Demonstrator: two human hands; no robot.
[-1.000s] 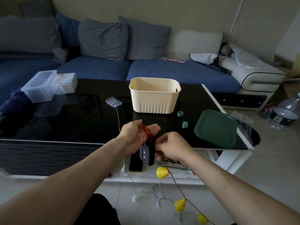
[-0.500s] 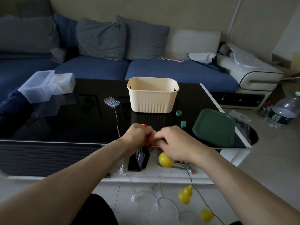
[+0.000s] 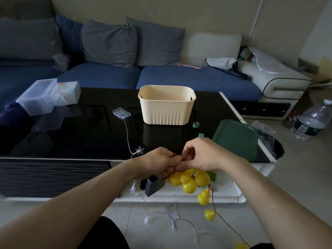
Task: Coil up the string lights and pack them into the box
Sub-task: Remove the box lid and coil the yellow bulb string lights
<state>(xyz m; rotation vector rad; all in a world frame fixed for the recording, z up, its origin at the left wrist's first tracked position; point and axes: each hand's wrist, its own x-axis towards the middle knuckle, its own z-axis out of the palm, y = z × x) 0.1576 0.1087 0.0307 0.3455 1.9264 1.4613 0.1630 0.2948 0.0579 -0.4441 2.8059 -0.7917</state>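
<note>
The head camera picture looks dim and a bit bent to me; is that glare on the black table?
Head view: the room is dim and evenly lit; the glossy black table mirrors the cream box rather than glaring; wide-angle bending curves the edges; the hands, left hand and right hand, look slightly soft.

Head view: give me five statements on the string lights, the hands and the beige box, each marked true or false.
1. Both hands, left hand and right hand, pinch the red-brown wire coil. True.
2. The beige box has its lid on. False: it is open-topped; a green lid lies on the table.
3. Yellow gourd bulbs hang below the hands. True.
4. The clear battery case lies inside the box. False: it lies on the black tabletop.
5. All yellow bulbs are gathered up. False: some trail toward the floor.
</note>
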